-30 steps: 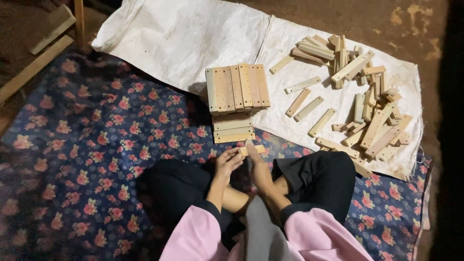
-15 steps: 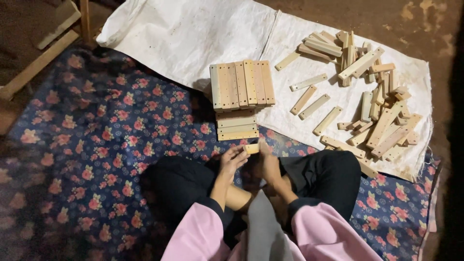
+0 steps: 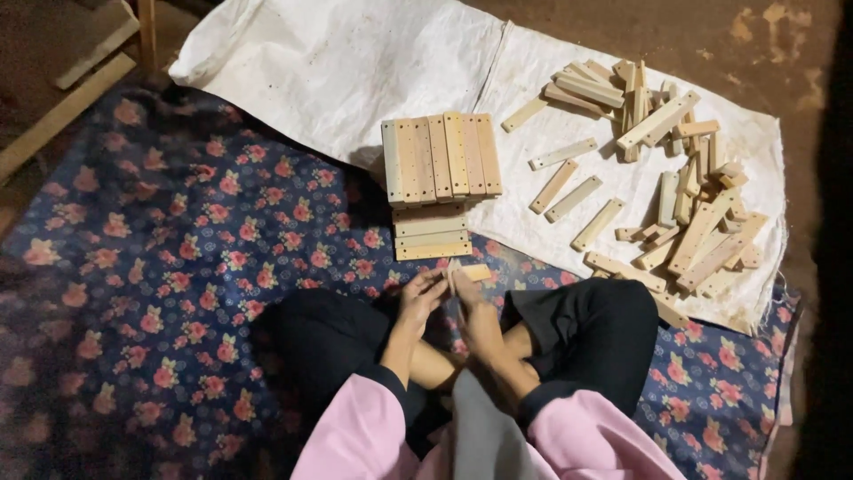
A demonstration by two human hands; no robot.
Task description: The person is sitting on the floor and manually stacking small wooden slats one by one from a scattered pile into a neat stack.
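Both hands meet in front of the crossed legs, just below the stack (image 3: 442,187): the left hand (image 3: 420,298) and the right hand (image 3: 477,313) are each closed around a thin wooden strip (image 3: 455,277), which stands nearly upright between the fingers, and a short block (image 3: 475,272) lies touching the right hand's fingertips on the stack side. The stack itself is a neat layered pile of flat wooden slats, the top row side by side running away from the person, the lower rows crosswise and poking out toward the hands. It straddles the edge where the white sack (image 3: 355,62) meets the floral cloth (image 3: 169,267). Nothing here is a true container; the sack carries the stock, and right of the stack a loose heap of slats (image 3: 675,187) sprawls across it, reaching close to its far right border. A few single slats lie between heap and stack. Left of the stack the cloth lies open and broad, while far left of it, wooden battens (image 3: 80,84) rest on bare ground.
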